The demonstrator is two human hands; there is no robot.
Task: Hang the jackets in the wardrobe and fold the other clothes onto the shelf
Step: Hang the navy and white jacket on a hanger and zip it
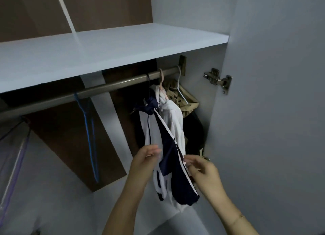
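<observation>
A navy and white jacket [168, 157] hangs from a dark hanger on the metal rail [98, 89] inside the wardrobe. My left hand [146, 160] pinches its white front edge at the left. My right hand [198, 168] pinches the navy edge with the white stripe at the right. Behind it a white garment [173, 118] hangs on a pink hanger, and a beige jacket [189, 104] on a white hanger sits nearest the right wall. The white shelf [109, 48] runs above the rail.
An empty blue hanger [88, 129] hangs at the middle of the rail, and purple hangers [15, 157] at the far left. The open wardrobe door [272, 111] with its metal hinge [219, 80] stands close on the right. A brown back panel shows behind the rail.
</observation>
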